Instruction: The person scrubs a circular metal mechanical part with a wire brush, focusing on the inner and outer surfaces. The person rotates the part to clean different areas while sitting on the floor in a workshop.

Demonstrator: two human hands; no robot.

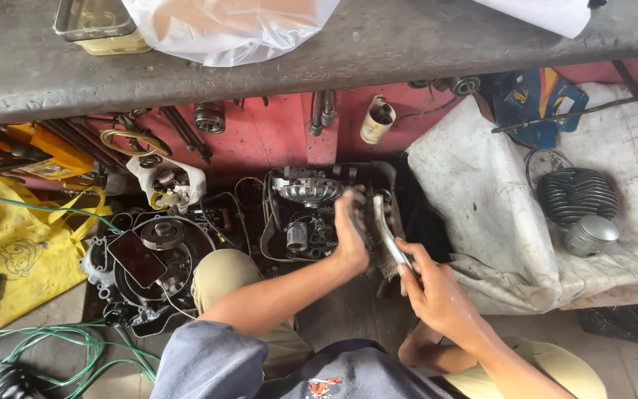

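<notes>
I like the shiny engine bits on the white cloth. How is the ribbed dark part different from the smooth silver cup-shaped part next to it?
The ribbed dark metal part is covered in parallel fins; the smooth silver cup-shaped part has plain sides. The ribbed part is darker, wider and flatter; the silver part is smaller, rounder and brighter. Both lie on the stained white cloth, side by side, away from both hands.

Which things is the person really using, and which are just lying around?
In use:
- left hand holding a small dark part
- right hand holding a wire brush
- black tray of engine parts under the hands

Lying about:
- phone on an engine cover
- yellow bag
- green wire
- finned cylinder on white cloth
- plastic bag on the bench
</notes>
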